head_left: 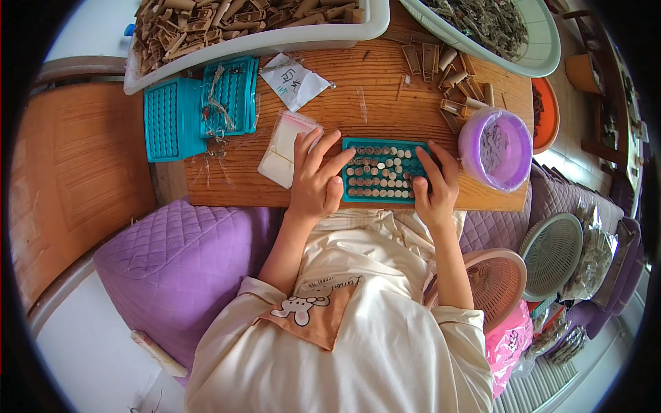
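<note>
A teal tray [377, 200] lies flat near the table's front edge, with rows of small round metal discs [392, 184] in its hollows. Some discs look pale silver, others brownish, and a few sit out of line. At its left side is my left hand [315, 180], open with fingers spread, one fingertip at the tray's rim. My right hand [439, 193] is at the right end, fingers apart; its thumb and fingertips rest over the tray's edge. Neither hand visibly holds anything.
Two more teal trays [165, 124] and a clear bag [281, 155] lie left. A purple-lined tub [513, 175] stands right, near loose brown plastic pieces [451, 79]. A white bin [372, 24] and a pale green basin [551, 48] line the back.
</note>
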`<state>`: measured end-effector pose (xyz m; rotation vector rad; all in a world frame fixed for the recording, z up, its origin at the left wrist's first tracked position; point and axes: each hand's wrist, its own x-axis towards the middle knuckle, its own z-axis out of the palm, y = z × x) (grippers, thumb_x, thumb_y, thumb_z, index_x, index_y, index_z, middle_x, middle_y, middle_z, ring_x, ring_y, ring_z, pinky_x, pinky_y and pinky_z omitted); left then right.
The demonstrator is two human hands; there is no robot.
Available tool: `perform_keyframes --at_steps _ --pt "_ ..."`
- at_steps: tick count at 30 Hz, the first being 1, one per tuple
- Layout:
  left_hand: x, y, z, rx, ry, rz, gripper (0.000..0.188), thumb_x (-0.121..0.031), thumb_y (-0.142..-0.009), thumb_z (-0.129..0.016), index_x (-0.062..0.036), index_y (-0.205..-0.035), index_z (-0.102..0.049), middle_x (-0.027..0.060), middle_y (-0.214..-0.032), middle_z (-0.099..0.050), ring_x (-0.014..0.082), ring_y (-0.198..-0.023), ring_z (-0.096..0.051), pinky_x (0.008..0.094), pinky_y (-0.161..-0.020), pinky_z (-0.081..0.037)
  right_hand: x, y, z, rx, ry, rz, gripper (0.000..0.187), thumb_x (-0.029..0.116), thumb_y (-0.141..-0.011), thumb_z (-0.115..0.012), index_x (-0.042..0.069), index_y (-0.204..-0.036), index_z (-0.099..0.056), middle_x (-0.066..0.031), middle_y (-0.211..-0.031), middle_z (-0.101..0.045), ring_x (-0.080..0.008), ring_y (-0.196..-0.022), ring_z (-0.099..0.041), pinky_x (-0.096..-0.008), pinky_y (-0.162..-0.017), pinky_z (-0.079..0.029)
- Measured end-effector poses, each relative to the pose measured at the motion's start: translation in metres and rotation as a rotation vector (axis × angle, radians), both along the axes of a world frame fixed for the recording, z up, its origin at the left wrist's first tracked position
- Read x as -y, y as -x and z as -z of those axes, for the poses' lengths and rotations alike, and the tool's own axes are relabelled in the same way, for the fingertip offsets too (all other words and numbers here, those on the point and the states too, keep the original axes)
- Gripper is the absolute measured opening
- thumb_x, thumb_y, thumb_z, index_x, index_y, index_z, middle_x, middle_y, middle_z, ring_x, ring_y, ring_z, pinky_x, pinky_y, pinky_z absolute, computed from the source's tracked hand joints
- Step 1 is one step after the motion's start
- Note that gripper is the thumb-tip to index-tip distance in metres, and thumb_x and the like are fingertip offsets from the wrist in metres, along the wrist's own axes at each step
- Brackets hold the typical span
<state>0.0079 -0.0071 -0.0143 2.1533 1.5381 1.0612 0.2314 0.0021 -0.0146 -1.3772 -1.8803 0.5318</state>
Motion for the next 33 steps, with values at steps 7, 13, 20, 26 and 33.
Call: perform_keyframes --at_steps 7,13,20,26,33 --pt "0.0 0.0 0.0007 -0.004 0.006 -0.002 0.037 -0.025 -0.082 -0.034 -0.0086 -0.098 -0.063 0.0131 -0.119 -0.048 0.0345 -0.115 -0.036 0.0509 -0.098 -0.02 -0.0013 0.0006 -0.001 -0.01 -0.029 -0.037 0.03 0.027 -0.081 -0.054 0.006 -0.1 -0.062 -0.0177 -0.113 -0.049 -0.0333 -0.1 -0.046 -0.0409 -0.085 -0.038" --pt "-0.0001 -0.0003 0.0007 -0.002 0.009 -0.006 0.037 -0.025 -0.081 -0.035 -0.009 -0.098 -0.063 0.0128 -0.119 -0.048 0.034 -0.115 -0.036 0.0505 -0.099 -0.02 -0.0021 0.0008 0.0001 0.079 -0.064 -0.058 0.032 0.031 -0.081 -0.054 0.007 -0.1 -0.063 -0.0174 -0.113 -0.049 -0.0347 -0.1 -0.046 -0.0425 -0.085 -0.038" --pt "-0.001 -0.0006 0.0009 0.004 -0.008 -0.005 0.036 -0.025 -0.081 -0.035 -0.0092 -0.097 -0.064 0.0127 -0.118 -0.049 0.0334 -0.114 -0.036 0.0498 -0.098 -0.021 -0.0038 0.0022 -0.0063 0.18 -0.074 -0.118 0.035 0.036 -0.08 -0.054 0.012 -0.104 -0.061 -0.0177 -0.116 -0.047 -0.0365 -0.103 -0.043 -0.0441 -0.088 -0.036" --pt "-0.0002 -0.0007 0.0007 0.001 -0.012 -0.009 0.037 -0.027 -0.082 -0.034 -0.0092 -0.097 -0.064 0.0128 -0.117 -0.049 0.0335 -0.114 -0.037 0.0496 -0.098 -0.021 -0.0038 0.003 -0.0054 0.2 -0.042 -0.11 0.036 0.038 -0.08 -0.053 0.013 -0.104 -0.061 -0.0175 -0.119 -0.046 -0.0369 -0.105 -0.041 -0.0441 -0.089 -0.036" --pt "0.0051 0.002 -0.0003 0.022 -0.03 0.039 0.039 -0.029 -0.083 -0.033 -0.0102 -0.096 -0.064 0.0129 -0.113 -0.051 0.0333 -0.111 -0.04 0.0496 -0.099 -0.021 -0.0016 -0.0004 -0.0066 0.145 -0.076 -0.171 0.036 0.039 -0.08 -0.052 0.013 -0.102 -0.062 -0.0176 -0.117 -0.047 -0.0369 -0.104 -0.043 -0.0442 -0.088 -0.037"
